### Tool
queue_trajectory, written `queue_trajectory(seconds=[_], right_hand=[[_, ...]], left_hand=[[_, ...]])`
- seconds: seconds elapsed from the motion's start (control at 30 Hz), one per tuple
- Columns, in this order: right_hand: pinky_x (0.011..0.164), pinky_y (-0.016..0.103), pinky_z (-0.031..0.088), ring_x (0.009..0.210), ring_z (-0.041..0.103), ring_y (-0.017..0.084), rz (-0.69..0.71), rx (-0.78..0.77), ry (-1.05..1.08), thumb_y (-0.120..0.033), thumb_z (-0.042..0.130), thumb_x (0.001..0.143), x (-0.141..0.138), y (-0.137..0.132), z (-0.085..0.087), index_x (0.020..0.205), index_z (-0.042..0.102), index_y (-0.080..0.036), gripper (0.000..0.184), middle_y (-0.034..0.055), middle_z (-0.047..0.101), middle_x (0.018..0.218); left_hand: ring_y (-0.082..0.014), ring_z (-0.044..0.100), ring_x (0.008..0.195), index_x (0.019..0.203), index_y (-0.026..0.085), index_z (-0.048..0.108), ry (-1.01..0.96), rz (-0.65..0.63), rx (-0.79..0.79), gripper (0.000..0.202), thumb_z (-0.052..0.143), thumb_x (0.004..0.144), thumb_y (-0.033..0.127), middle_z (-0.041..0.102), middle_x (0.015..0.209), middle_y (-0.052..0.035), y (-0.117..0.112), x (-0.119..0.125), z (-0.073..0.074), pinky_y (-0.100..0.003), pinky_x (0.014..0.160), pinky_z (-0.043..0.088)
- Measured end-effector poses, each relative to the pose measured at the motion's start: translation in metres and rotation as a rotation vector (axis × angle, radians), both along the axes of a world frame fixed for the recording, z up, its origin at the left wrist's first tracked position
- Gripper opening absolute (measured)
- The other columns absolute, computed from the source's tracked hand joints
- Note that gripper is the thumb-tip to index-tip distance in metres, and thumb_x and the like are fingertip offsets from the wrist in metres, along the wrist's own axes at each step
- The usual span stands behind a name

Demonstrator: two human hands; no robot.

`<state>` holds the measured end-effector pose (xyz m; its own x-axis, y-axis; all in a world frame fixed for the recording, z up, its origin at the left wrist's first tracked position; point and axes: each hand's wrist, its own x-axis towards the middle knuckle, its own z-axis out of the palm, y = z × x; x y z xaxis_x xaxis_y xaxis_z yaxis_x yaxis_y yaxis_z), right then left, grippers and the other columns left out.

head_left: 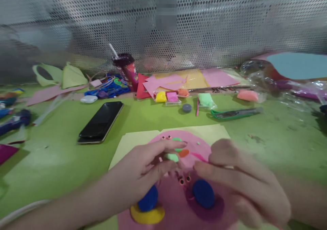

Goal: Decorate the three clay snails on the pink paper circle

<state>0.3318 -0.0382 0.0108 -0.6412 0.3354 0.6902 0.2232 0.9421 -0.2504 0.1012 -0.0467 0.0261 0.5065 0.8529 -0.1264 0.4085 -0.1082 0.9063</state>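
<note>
My left hand (143, 165) reaches over a round pink sheet (173, 206), thumb and index finger apart. A light green clay piece (171, 157) shows between them; I cannot tell if they touch it. My right hand (245, 179) is closed around a thin pink modelling tool (199, 157), its tip pointing left. Near the fingers are an orange clay piece (184, 153) and a green one (177, 142). Small googly eyes (185, 180) sit above a blue clay disc (203, 193) on a purple base (213, 211). Another blue disc (148, 199), partly hidden, rests on yellow clay (148, 215).
Pale yellow paper (122, 148) lies beneath the pink sheet. Beyond it are a phone (100, 122), a green cutter (236, 113), a grey cap (186, 108) and clay packets (171, 97). A cup with straw (126, 70) stands before a perforated metal panel (204, 26).
</note>
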Motion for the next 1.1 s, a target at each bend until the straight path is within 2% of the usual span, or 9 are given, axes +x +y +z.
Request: queue_trajectory(seconds=[0.13,0.23,0.33,0.47,0.53,0.63,0.77,0.93,1.1], right_hand=[[0.082,0.033,0.054,0.098,0.061,0.019,-0.018,-0.111,0.003,0.0,0.051,0.086,-0.001,-0.017,-0.007,0.123,0.051,-0.014,0.04,0.0098,0.065,0.097],[0.08,0.033,0.055,0.096,0.061,0.02,0.039,-0.127,0.056,0.001,0.055,0.082,-0.004,-0.014,-0.009,0.121,0.05,-0.012,0.042,0.0111,0.064,0.098],[0.071,0.033,0.056,0.086,0.062,0.02,0.164,-0.004,0.093,-0.001,0.053,0.082,-0.005,-0.005,-0.007,0.118,0.047,-0.009,0.038,0.0103,0.062,0.087],[0.066,0.034,0.054,0.077,0.059,0.018,0.081,-0.016,0.018,-0.001,0.047,0.085,-0.007,-0.002,-0.008,0.107,0.049,-0.013,0.025,0.008,0.061,0.083],[0.062,0.029,0.051,0.07,0.057,0.015,0.128,-0.06,-0.038,-0.003,0.039,0.088,-0.008,-0.002,-0.01,0.094,0.051,-0.014,0.018,0.0058,0.06,0.077],[0.054,0.026,0.045,0.062,0.052,0.013,0.18,-0.115,-0.045,-0.009,0.029,0.093,-0.009,-0.001,-0.012,0.084,0.05,-0.016,0.024,0.0028,0.054,0.066],[0.055,0.028,0.043,0.058,0.049,0.013,0.151,-0.092,-0.027,-0.008,0.024,0.094,-0.009,-0.005,-0.013,0.085,0.05,-0.016,0.029,0.0025,0.053,0.066],[0.066,0.028,0.047,0.074,0.055,0.015,0.033,-0.102,-0.089,0.001,0.03,0.087,-0.009,-0.012,-0.009,0.093,0.052,-0.015,0.028,0.0048,0.06,0.075],[0.064,0.029,0.048,0.073,0.055,0.016,0.186,0.055,-0.052,-0.004,0.037,0.086,-0.009,-0.004,-0.013,0.092,0.052,-0.016,0.02,0.0058,0.061,0.079]], left_hand=[[-0.0084,0.064,0.069,0.099,0.022,0.057,-0.31,0.123,-0.285,0.018,0.064,0.084,0.028,0.069,0.093,0.001,0.001,0.003,-0.003,-0.015,0.058,0.049],[-0.0071,0.062,0.063,0.088,0.018,0.058,-0.415,0.143,-0.354,0.016,0.07,0.078,0.021,0.068,0.081,0.0017,0.001,0.004,-0.002,-0.015,0.056,0.048],[-0.0071,0.061,0.06,0.086,0.016,0.057,-0.48,0.131,-0.404,0.018,0.071,0.076,0.017,0.069,0.078,0.0012,0.0,0.005,-0.002,-0.018,0.058,0.049],[-0.0075,0.062,0.061,0.085,0.016,0.056,-0.498,0.12,-0.439,0.019,0.071,0.074,0.015,0.072,0.08,-0.0003,-0.002,0.006,-0.003,-0.019,0.059,0.049],[-0.0089,0.064,0.064,0.084,0.016,0.056,-0.49,0.127,-0.443,0.02,0.073,0.073,0.015,0.072,0.08,-0.0008,-0.003,0.007,-0.004,-0.019,0.06,0.049],[-0.0102,0.066,0.069,0.086,0.015,0.058,-0.479,0.146,-0.454,0.024,0.075,0.069,0.014,0.073,0.083,-0.0014,-0.003,0.008,-0.003,-0.02,0.063,0.05],[-0.0074,0.065,0.07,0.092,0.017,0.066,-0.463,0.128,-0.47,0.021,0.073,0.072,0.015,0.074,0.086,0.0012,-0.004,0.009,-0.002,-0.017,0.065,0.051],[-0.0076,0.065,0.069,0.086,0.018,0.07,-0.467,0.124,-0.471,0.013,0.072,0.073,0.014,0.073,0.08,0.003,-0.004,0.009,-0.003,-0.017,0.065,0.053],[-0.0092,0.067,0.072,0.084,0.017,0.069,-0.477,0.123,-0.48,0.014,0.071,0.072,0.01,0.073,0.08,0.0023,-0.003,0.01,-0.002,-0.017,0.065,0.053]])
